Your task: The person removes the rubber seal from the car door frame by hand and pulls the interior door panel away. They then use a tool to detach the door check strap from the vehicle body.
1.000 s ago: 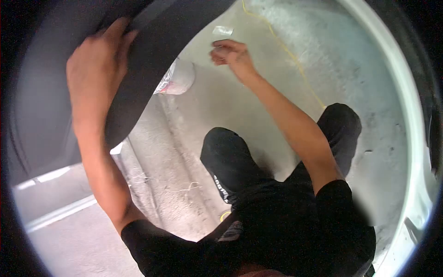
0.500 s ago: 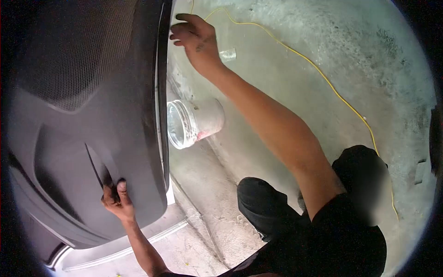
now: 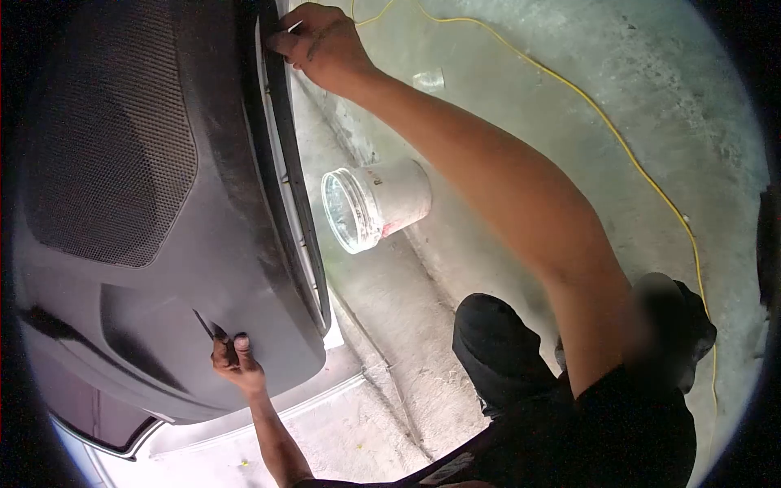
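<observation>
A large grey-black panel (image 3: 228, 203) with a mesh area fills the left side. Along its right edge runs a thin dark strip (image 3: 293, 163), parted from the panel by a pale gap. My right hand (image 3: 325, 45) is at the strip's upper end, fingers closed on it. Lower down, my left hand (image 3: 237, 362) is against the panel's face, its fingers bent together around something dark and thin that I cannot make out. The thumb points up, and a narrow dark line reaches up-left from the fingertips.
A white bucket (image 3: 399, 195) lies on its side on the concrete floor (image 3: 504, 98), right of the panel. A yellow cord (image 3: 602, 118) curves across the floor. My dark-clothed knees (image 3: 492, 342) are at the lower right.
My right hand has moved left onto the dark strip, and its fingers have closed. The gap beside the strip looks wider. The view has shifted; my left hand stays at the panel.
</observation>
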Motion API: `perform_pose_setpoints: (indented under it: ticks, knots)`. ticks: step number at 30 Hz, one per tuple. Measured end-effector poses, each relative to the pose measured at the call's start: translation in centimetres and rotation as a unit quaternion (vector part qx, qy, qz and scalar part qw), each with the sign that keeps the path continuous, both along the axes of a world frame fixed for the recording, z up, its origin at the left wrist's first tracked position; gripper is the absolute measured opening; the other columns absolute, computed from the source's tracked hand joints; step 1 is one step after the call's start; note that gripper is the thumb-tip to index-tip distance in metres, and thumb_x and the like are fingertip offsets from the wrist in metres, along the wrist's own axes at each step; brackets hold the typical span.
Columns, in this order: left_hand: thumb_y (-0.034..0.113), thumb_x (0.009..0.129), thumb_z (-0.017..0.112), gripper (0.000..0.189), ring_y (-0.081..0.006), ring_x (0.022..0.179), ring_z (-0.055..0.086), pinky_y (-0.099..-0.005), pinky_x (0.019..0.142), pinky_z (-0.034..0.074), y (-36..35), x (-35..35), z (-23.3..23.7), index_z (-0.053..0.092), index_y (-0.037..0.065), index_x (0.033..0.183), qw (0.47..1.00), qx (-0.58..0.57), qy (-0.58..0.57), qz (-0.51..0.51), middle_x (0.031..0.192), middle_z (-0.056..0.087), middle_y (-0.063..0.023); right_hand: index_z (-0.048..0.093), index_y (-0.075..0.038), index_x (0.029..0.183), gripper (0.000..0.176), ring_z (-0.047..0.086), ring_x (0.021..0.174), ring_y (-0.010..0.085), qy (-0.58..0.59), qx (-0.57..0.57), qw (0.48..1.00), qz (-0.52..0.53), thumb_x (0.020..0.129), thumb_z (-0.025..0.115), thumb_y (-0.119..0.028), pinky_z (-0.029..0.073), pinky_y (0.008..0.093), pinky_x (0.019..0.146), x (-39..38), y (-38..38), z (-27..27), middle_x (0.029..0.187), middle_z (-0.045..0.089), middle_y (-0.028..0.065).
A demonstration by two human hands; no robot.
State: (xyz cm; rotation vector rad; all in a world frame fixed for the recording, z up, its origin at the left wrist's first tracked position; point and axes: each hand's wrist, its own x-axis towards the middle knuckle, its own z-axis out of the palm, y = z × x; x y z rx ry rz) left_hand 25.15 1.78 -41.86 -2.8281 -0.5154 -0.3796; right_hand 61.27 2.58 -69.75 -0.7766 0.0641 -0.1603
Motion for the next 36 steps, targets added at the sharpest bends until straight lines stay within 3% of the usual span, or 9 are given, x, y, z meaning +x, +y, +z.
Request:
perform_pose_setpoints:
  ticks: [4,6,13,18,19,26,27,31,36]
  knots:
    - [0.039,0.092,0.068,0.042,-0.0078,0.059,0.036,-0.0259,0.053,0.026,0.7,-1.0,0.7,0.053,0.002,0.079,0.999,0.027,0.008,0.025,0.064,0.044,0.0046,0.073,-0.001,0.089,0.024,0.069,0.089,0.0360,-0.036,0.056,0.993,0.094,0.077,0.076,-0.022,0.056,0.0416,0.085,-1.9,0.0,-0.5,0.091,0.071,0.0199]
    - [0.040,0.092,0.068,0.043,-0.0082,0.060,0.036,-0.0269,0.053,0.025,0.2,-0.5,0.0,0.052,0.003,0.077,1.000,0.021,-0.009,0.012,0.064,0.042,0.0047,0.070,0.004,0.101,0.030,0.070,0.069,0.0192,-0.063,0.008,0.991,0.117,0.084,0.074,-0.021,0.055,0.0302,0.068,-3.0,-0.3,-0.9,0.077,0.072,0.0137]
    - [0.039,0.092,0.068,0.043,-0.0082,0.060,0.036,-0.0268,0.054,0.025,0.7,-1.3,0.5,0.049,0.004,0.075,0.999,0.031,-0.008,0.028,0.064,0.042,0.0043,0.072,0.004,0.094,0.024,0.071,0.069,0.0178,-0.058,0.073,0.982,0.167,0.085,0.073,-0.019,0.055,0.0310,0.066,-5.4,-0.8,-0.5,0.076,0.072,0.0142]
    - [0.041,0.092,0.068,0.044,-0.0080,0.059,0.036,-0.0263,0.053,0.025,0.7,-0.8,0.1,0.052,0.004,0.076,0.999,0.025,-0.016,0.016,0.063,0.042,0.0049,0.070,0.006,0.091,0.016,0.072,0.074,0.0249,-0.082,-0.024,0.989,0.120,0.083,0.069,-0.008,0.056,0.0331,0.070,-6.0,-0.8,0.0,0.081,0.073,0.0168]
    - [0.041,0.092,0.068,0.044,-0.0080,0.059,0.036,-0.0263,0.053,0.025,0.6,-0.9,0.1,0.052,0.004,0.076,0.999,0.025,-0.025,0.020,0.063,0.042,0.0049,0.072,0.000,0.087,0.018,0.069,0.081,0.0381,-0.041,-0.002,0.998,0.053,0.077,0.070,-0.014,0.055,0.0443,0.082,-6.0,1.8,0.4,0.079,0.069,0.0226]
    - [0.037,0.091,0.070,0.040,-0.0073,0.057,0.035,-0.0255,0.052,0.024,1.1,-0.9,0.0,0.052,0.005,0.075,0.999,0.020,-0.030,0.021,0.063,0.042,0.0053,0.068,-0.003,0.082,0.013,0.066,0.075,0.0415,-0.065,0.002,0.995,0.070,0.077,0.074,-0.013,0.053,0.0478,0.068,-7.6,0.4,0.5,0.075,0.066,0.0211]
    - [0.034,0.091,0.070,0.038,-0.0069,0.057,0.035,-0.0252,0.052,0.024,1.0,-1.3,0.2,0.052,0.005,0.074,0.999,0.010,-0.042,0.020,0.063,0.042,0.0055,0.068,0.001,0.088,0.015,0.063,0.061,0.0210,-0.083,-0.003,0.996,0.027,0.086,0.075,-0.012,0.049,0.0322,0.059,-9.5,0.4,0.3,0.068,0.067,0.0110]
    - [0.031,0.091,0.070,0.037,-0.0057,0.057,0.033,-0.0247,0.052,0.022,0.7,-0.9,-0.2,0.050,0.006,0.074,1.000,-0.001,-0.026,0.004,0.062,0.040,0.0058,0.069,0.000,0.089,0.014,0.064,0.064,0.0150,-0.060,0.042,0.972,0.225,0.087,0.075,-0.012,0.050,0.0308,0.060,-16.6,1.7,0.2,0.073,0.069,0.0102]
    - [0.030,0.092,0.070,0.039,-0.0048,0.057,0.030,-0.0248,0.052,0.019,0.2,-0.2,-0.8,0.045,0.008,0.071,0.999,-0.002,-0.043,0.005,0.063,0.037,0.0072,0.068,0.003,0.091,0.012,0.066,0.067,0.0149,-0.038,0.101,0.966,0.234,0.087,0.074,-0.008,0.051,0.0296,0.063,-18.6,2.4,0.2,0.075,0.070,0.0113]
